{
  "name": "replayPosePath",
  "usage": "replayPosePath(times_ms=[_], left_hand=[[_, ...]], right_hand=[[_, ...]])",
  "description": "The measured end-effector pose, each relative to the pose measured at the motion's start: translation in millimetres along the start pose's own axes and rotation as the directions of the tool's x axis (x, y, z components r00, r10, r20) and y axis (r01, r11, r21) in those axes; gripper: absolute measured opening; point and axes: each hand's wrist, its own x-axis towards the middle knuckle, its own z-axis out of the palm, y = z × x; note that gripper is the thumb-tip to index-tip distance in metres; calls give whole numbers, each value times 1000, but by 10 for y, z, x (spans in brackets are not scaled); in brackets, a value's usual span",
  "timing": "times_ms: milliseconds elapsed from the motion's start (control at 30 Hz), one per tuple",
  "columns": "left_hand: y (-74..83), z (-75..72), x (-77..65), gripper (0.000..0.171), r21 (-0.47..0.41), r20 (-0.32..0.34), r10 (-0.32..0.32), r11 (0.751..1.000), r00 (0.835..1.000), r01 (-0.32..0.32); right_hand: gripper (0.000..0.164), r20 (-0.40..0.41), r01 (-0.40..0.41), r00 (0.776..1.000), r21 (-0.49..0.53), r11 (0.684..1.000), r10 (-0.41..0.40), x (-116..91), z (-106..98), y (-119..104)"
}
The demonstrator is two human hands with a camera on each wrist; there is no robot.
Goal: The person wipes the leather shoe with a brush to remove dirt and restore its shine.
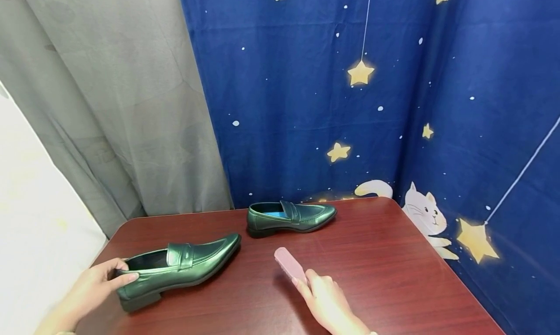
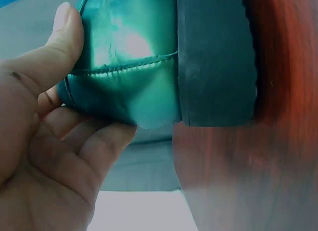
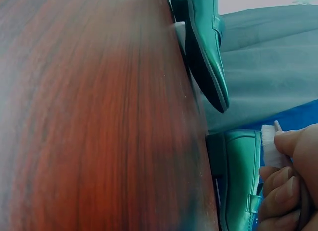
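Two shiny green loafers are on the table, toes pointing right. At the left, my left hand [image 1: 98,282] grips the nearer loafer [image 1: 199,269] by the back of its opening, thumb on the near side and fingers at the rim. The left wrist view shows that loafer's heel [image 2: 216,62] close up against the red-brown wood. My right hand [image 1: 327,298] holds a pink brush [image 1: 289,263] by its handle, above the table and apart from both shoes. White bristles [image 3: 270,147] show in the right wrist view. The farther loafer [image 1: 308,219] stands near the back edge.
The red-brown wooden table [image 1: 393,272] has rounded back corners. Behind it hang a grey curtain [image 1: 131,106] and a blue curtain [image 1: 297,96] printed with stars and a white cat. A white surface [image 1: 35,218] lies at the left.
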Motion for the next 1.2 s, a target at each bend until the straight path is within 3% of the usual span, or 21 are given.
replayPosePath(times_ms=[467,667,900,1200], left_hand=[[406,217,289,24,-79,172,24,997,985,-10],[545,312,379,22,-137,187,54,990,981,-29],[699,426,477,23,-194,242,37,981,970,11],[990,622,679,25,-261,277,96,965,956,-21]], right_hand=[[36,-11,55,998,13,998,-55,63,58,-170],[38,4,75,997,32,997,-76,85,84,-251],[38,4,112,994,38,993,-113,107,113,-330],[35,-19,138,990,58,989,-138,108,134,-394]])
